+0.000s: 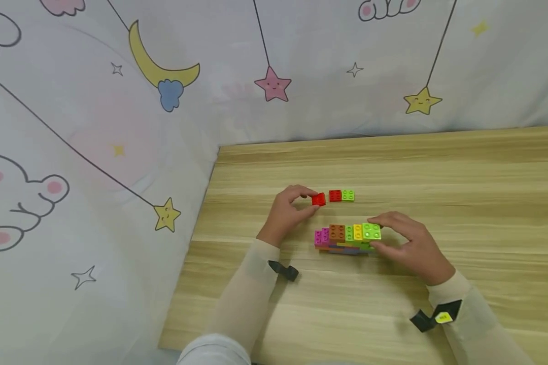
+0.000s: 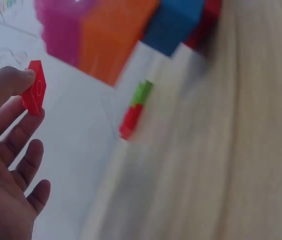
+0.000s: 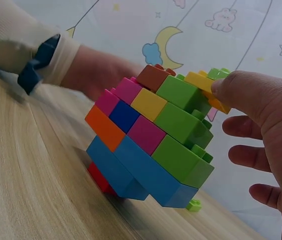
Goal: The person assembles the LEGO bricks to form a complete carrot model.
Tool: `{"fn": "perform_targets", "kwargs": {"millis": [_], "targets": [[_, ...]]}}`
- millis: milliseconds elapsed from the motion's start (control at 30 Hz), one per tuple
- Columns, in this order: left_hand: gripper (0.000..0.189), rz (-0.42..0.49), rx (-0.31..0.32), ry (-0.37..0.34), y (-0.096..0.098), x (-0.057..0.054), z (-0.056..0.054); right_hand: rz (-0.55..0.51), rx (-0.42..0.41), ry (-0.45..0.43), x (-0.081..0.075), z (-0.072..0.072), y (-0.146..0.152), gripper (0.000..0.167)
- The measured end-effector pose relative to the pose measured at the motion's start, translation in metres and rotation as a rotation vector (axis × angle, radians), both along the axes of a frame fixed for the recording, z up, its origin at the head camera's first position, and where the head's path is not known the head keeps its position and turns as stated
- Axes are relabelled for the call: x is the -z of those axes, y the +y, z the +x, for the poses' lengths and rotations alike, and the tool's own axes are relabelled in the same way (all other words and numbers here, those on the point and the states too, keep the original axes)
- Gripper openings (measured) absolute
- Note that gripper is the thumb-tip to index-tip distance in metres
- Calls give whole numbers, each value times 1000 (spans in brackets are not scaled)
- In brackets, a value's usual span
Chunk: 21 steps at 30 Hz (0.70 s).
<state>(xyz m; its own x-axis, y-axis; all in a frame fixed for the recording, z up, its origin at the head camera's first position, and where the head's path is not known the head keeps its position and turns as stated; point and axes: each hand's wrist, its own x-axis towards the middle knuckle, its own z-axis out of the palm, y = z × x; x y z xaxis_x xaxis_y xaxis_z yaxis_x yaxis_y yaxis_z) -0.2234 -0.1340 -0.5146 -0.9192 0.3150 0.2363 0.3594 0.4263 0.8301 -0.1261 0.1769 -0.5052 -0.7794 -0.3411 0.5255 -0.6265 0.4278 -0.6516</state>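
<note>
My left hand (image 1: 286,212) pinches a red toy brick (image 1: 318,199) between thumb and forefinger; the brick also shows in the left wrist view (image 2: 37,88), the other fingers loosely bent below it. My right hand (image 1: 413,246) grips the upper right end of a built stack of toy bricks (image 1: 337,233), thumb and forefinger on opposite sides of a lime green brick (image 1: 372,231). From the right wrist, the thumb overlaps a yellow brick (image 3: 199,80) at the top of the stack. Lower layers hold blue bricks (image 3: 145,167), an orange brick (image 3: 103,126) and magenta bricks.
Behind the stack, a loose red brick (image 1: 335,195) and a lime brick (image 1: 348,195) lie side by side on the wooden table (image 1: 484,192). A white cloth (image 1: 319,111) printed with stars and a moon hangs at the back and left edges.
</note>
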Motion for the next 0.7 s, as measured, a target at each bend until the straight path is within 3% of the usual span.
{"fn": "perform_targets", "kwargs": {"millis": [167, 300, 433, 533, 700], "targets": [[27, 64, 122, 160, 3, -31, 23, 4, -2, -2, 1, -1, 0, 58], [28, 61, 234, 263, 11, -45, 40, 7, -1, -6, 1, -1, 0, 58], [28, 3, 291, 320, 20, -46, 51, 9, 0, -9, 0, 0, -1, 59], [29, -40, 299, 360, 24, -45, 55, 14, 1, -5, 1, 0, -2, 58], [30, -92, 304, 367, 30, -42, 59, 19, 5, -1, 2, 0, -2, 59]]}}
